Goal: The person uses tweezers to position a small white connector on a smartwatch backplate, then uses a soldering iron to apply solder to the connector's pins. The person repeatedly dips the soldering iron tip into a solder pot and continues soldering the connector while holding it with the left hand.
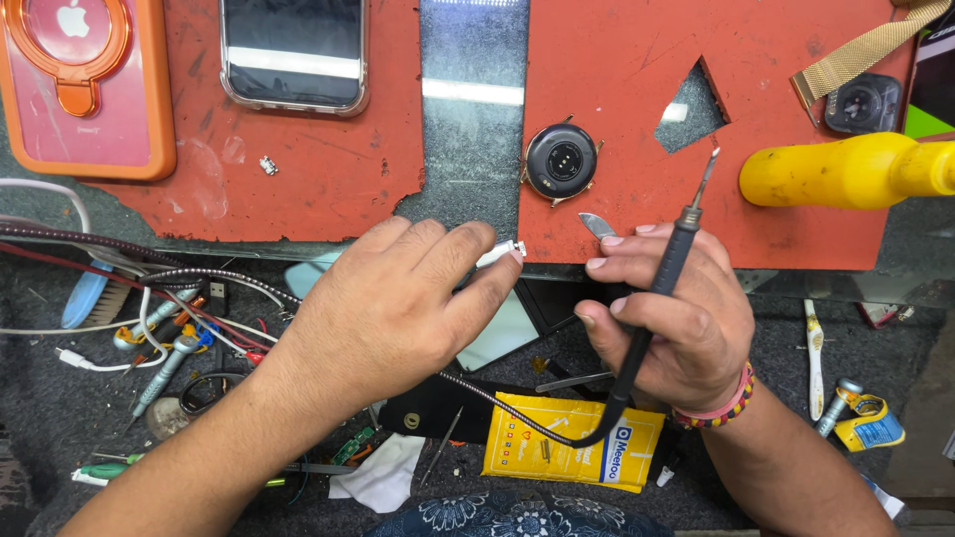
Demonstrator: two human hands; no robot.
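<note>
arms: bare, no sleeves | right wrist: beaded bracelet [718,403], pink, red, yellow, dark

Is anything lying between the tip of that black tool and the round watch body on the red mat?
Nothing visible does. The black tool in the right hand points up over bare red mat, and the round watch body lies apart, up to its left.

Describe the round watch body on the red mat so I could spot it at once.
Start at the torn red mat across the top of the bench. Near its middle, just right of the bare grey strip, lies the round watch body, above the right hand. It alone is circular: dark back, metal rim, no strap, unlike the square watch on its mesh band.
</note>
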